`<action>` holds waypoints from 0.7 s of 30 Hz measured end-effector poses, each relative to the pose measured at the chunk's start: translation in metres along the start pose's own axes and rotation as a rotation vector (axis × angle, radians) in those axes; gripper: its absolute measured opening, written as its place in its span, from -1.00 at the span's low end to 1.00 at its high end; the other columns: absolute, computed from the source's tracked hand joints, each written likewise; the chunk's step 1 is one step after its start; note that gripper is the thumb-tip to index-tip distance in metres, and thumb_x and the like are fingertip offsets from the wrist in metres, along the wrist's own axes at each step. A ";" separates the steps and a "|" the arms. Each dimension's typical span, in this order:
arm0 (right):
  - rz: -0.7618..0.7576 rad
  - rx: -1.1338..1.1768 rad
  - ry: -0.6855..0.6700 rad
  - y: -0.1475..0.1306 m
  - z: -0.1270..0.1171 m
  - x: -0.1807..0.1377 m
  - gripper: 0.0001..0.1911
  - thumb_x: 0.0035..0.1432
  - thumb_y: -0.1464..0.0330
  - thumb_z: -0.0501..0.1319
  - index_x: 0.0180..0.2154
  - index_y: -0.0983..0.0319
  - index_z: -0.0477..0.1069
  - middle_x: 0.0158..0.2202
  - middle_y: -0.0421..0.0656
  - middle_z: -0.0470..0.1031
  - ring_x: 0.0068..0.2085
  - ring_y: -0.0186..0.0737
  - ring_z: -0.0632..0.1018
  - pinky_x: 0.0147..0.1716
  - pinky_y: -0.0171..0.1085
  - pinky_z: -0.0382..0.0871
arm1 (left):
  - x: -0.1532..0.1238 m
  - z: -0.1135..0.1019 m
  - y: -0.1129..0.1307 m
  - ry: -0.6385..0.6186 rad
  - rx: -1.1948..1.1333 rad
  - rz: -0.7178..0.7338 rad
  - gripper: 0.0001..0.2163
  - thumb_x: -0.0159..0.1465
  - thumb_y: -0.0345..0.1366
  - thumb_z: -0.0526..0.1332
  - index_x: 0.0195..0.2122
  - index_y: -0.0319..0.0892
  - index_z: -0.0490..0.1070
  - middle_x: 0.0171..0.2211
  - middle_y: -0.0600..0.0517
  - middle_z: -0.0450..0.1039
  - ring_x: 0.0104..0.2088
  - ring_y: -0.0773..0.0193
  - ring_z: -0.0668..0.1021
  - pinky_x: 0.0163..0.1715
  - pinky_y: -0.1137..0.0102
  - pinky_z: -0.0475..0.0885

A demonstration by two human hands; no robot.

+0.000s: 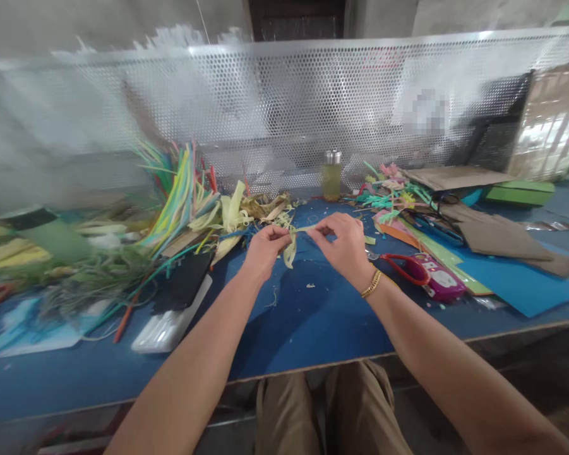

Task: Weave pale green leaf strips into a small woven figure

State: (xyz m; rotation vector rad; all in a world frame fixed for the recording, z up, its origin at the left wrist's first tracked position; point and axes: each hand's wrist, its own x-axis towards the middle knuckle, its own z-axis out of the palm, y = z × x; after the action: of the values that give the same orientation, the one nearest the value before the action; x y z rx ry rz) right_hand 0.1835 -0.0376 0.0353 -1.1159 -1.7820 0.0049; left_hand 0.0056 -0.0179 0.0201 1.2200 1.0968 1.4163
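Note:
Between my two hands, a thin pale green strip (304, 229) is stretched level above the blue tabletop. My left hand (266, 249) is closed in a pinch near its left end, where a leafy, husk-like piece (290, 253) hangs down. The fingertips of my right hand (341, 241) pinch the other end. Just beyond the left hand lies a heap of dry yellowish husks (239, 208). Scissors with red handles (410, 268) rest to the right of my right wrist. Whether the strip and the hanging piece are one is hard to make out.
Along the left lie colourful strips (177, 196), tangled grey-green string (99, 278) and a black phone-like slab (182, 283). A capped bottle (332, 177) stands at the back, before a perforated metal panel (303, 95). Cardboard pieces (502, 234), blue sheets (525, 284) and a purple case (443, 281) lie right.

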 end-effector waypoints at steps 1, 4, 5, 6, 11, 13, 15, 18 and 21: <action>-0.002 -0.029 -0.024 -0.003 0.002 -0.002 -0.71 0.18 0.13 0.23 -0.45 0.19 0.47 -0.40 -0.15 0.51 -0.27 -0.18 0.46 -0.11 -0.15 0.16 | 0.000 0.002 -0.002 0.028 0.015 0.036 -0.75 -0.09 -0.30 0.43 -0.44 -0.20 0.41 -0.54 0.12 0.44 -0.56 0.43 0.42 -0.51 0.49 0.30; 0.013 -0.037 -0.163 -0.006 0.011 -0.007 -0.68 0.17 0.12 0.23 -0.48 0.20 0.47 -0.43 -0.15 0.51 -0.31 -0.22 0.46 -0.23 -0.22 0.16 | -0.003 0.006 -0.005 0.003 0.028 0.078 -0.71 -0.12 -0.30 0.43 -0.37 -0.19 0.42 -0.48 0.09 0.47 -0.48 0.37 0.47 -0.43 0.45 0.37; 0.032 -0.020 -0.201 -0.005 0.015 -0.008 -0.70 0.17 0.15 0.24 -0.48 0.20 0.47 -0.43 -0.16 0.51 -0.33 -0.23 0.45 -0.26 -0.24 0.16 | -0.004 0.007 -0.005 -0.017 0.022 0.079 -0.69 -0.12 -0.30 0.44 -0.35 -0.19 0.43 -0.45 0.08 0.48 -0.45 0.35 0.49 -0.39 0.42 0.39; 0.058 0.006 -0.228 -0.004 0.018 -0.009 -0.72 0.17 0.18 0.24 -0.49 0.21 0.46 -0.44 -0.17 0.51 -0.35 -0.26 0.44 -0.30 -0.27 0.16 | -0.006 0.009 -0.005 -0.035 0.010 0.074 -0.67 -0.11 -0.29 0.44 -0.32 -0.19 0.43 -0.44 0.07 0.48 -0.43 0.33 0.50 -0.35 0.40 0.42; 0.150 0.152 -0.261 0.005 0.022 -0.009 -0.72 0.19 0.26 0.19 -0.53 0.23 0.36 -0.48 -0.23 0.44 -0.44 -0.36 0.36 -0.40 -0.33 0.12 | -0.010 0.011 -0.001 -0.126 -0.056 0.030 -0.71 -0.03 -0.23 0.43 -0.30 -0.19 0.46 -0.39 0.06 0.48 -0.35 0.31 0.52 -0.19 0.32 0.45; 0.144 0.158 -0.262 0.005 0.021 -0.008 -0.70 0.18 0.27 0.17 -0.56 0.23 0.31 -0.50 -0.24 0.40 -0.45 -0.36 0.33 -0.41 -0.33 0.11 | -0.010 0.011 -0.001 -0.148 -0.060 0.037 -0.72 0.00 -0.22 0.42 -0.28 -0.19 0.48 -0.38 0.06 0.49 -0.35 0.32 0.52 -0.20 0.33 0.45; 0.138 0.164 -0.272 0.004 0.020 -0.007 -0.68 0.18 0.28 0.16 -0.58 0.23 0.27 -0.52 -0.25 0.36 -0.46 -0.36 0.31 -0.42 -0.33 0.09 | -0.009 0.010 -0.001 -0.151 -0.028 0.063 -0.73 0.03 -0.23 0.41 -0.26 -0.17 0.50 -0.39 0.06 0.49 -0.39 0.35 0.50 -0.28 0.38 0.43; 0.120 0.183 -0.296 0.002 0.019 -0.007 -0.66 0.19 0.30 0.14 -0.60 0.23 0.22 -0.54 -0.26 0.31 -0.46 -0.36 0.30 -0.43 -0.32 0.07 | -0.007 0.010 -0.003 -0.148 0.018 0.122 -0.74 0.05 -0.25 0.40 -0.22 -0.16 0.52 -0.38 0.05 0.49 -0.43 0.37 0.46 -0.37 0.44 0.38; 0.073 0.205 -0.315 0.002 0.019 -0.007 -0.67 0.21 0.32 0.11 -0.59 0.23 0.22 -0.54 -0.25 0.30 -0.44 -0.36 0.32 -0.40 -0.32 0.09 | -0.006 0.012 -0.006 -0.144 -0.019 0.150 -0.74 0.05 -0.27 0.39 -0.21 -0.15 0.51 -0.39 0.06 0.48 -0.42 0.36 0.47 -0.39 0.44 0.36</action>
State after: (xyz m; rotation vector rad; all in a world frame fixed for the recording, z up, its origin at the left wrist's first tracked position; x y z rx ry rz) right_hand 0.1711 -0.0326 0.0199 -1.0735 -1.9634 0.4187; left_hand 0.0187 -0.0225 0.0149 1.3913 0.9069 1.4227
